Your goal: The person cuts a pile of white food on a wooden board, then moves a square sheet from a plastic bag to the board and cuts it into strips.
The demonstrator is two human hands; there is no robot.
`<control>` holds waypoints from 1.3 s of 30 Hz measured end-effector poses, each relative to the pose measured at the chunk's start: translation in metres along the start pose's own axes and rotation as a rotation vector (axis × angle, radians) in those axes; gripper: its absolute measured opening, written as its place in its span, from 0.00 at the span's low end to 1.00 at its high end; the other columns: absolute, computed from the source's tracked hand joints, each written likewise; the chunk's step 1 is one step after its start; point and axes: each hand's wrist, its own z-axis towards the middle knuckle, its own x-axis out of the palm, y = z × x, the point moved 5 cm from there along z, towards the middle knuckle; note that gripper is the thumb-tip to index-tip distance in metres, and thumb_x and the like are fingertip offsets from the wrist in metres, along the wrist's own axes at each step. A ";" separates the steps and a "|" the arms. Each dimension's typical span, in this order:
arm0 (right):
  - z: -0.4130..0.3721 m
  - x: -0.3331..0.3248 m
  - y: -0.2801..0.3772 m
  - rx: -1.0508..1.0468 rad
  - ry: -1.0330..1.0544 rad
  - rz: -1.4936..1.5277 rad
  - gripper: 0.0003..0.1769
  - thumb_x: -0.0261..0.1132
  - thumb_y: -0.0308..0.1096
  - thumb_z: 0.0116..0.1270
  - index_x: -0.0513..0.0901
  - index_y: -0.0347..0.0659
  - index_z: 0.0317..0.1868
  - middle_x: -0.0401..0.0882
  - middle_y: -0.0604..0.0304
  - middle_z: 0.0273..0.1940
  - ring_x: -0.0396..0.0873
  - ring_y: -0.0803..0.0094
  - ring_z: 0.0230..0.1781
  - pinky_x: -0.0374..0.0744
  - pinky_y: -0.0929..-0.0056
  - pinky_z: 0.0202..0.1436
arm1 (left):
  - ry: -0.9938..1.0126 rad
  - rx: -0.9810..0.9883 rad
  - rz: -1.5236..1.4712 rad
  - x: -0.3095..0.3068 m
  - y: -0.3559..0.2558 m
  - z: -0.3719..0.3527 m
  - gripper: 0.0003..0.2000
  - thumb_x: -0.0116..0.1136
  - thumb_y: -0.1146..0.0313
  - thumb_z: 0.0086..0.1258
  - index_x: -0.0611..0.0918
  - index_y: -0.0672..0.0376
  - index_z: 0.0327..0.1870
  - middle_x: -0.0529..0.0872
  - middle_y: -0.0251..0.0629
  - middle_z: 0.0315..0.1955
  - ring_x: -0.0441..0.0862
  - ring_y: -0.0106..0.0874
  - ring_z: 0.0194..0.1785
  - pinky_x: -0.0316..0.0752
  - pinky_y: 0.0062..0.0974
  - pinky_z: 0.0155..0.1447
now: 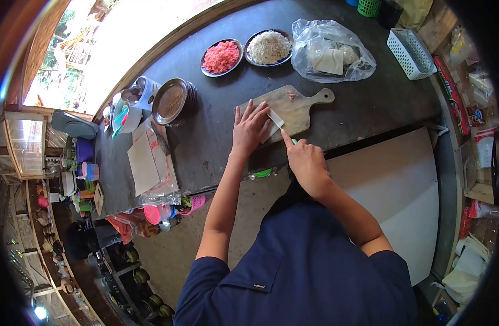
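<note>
A wooden cutting board (296,111) with a round-holed handle lies on the dark table. My right hand (305,160) is wrapped round the green handle of a knife (276,118), index finger stretched along it. The blade rests over a pale flat piece (270,132) at the board's near left edge. On the left part of the board my left hand (251,126) lies with its fingers spread, pressing on the pale piece beside the blade. A small reddish scrap (293,97) sits near the board's far edge.
Beyond the board are a plate of pink shreds (221,57), a plate of white shreds (269,48) and a clear plastic bag (332,51). Stacked plates (171,102) and a cardboard piece (146,164) lie left. A white basket (411,54) stands at the far right.
</note>
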 end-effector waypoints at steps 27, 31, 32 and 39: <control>-0.066 0.011 -0.019 0.072 0.011 -0.018 0.38 0.58 0.27 0.78 0.69 0.59 0.86 0.87 0.56 0.37 0.92 0.63 0.33 0.90 0.63 0.39 | 0.040 -0.005 -0.068 0.006 0.002 -0.004 0.25 0.62 0.51 0.82 0.81 0.50 0.76 0.76 0.31 0.81 0.64 0.41 0.88 0.51 0.55 0.90; -0.059 0.008 -0.021 0.090 -0.032 0.020 0.34 0.58 0.30 0.80 0.73 0.57 0.84 0.90 0.54 0.40 0.93 0.63 0.34 0.91 0.64 0.39 | -0.119 -0.068 -0.023 -0.001 0.001 -0.007 0.32 0.64 0.48 0.80 0.77 0.57 0.78 0.75 0.40 0.82 0.65 0.42 0.87 0.52 0.53 0.90; -0.058 0.010 -0.023 0.100 -0.045 0.054 0.34 0.58 0.30 0.80 0.73 0.58 0.84 0.90 0.53 0.40 0.93 0.62 0.34 0.91 0.63 0.39 | -0.147 -0.120 0.037 -0.003 0.003 -0.011 0.34 0.65 0.48 0.79 0.76 0.59 0.78 0.75 0.44 0.81 0.66 0.42 0.86 0.53 0.51 0.90; -0.041 0.029 -0.035 0.064 -0.123 0.124 0.38 0.58 0.25 0.78 0.70 0.64 0.86 0.89 0.51 0.38 0.93 0.54 0.37 0.91 0.54 0.43 | -0.199 -0.199 0.026 -0.010 -0.018 -0.040 0.30 0.66 0.50 0.79 0.79 0.61 0.74 0.81 0.45 0.74 0.74 0.43 0.80 0.62 0.48 0.86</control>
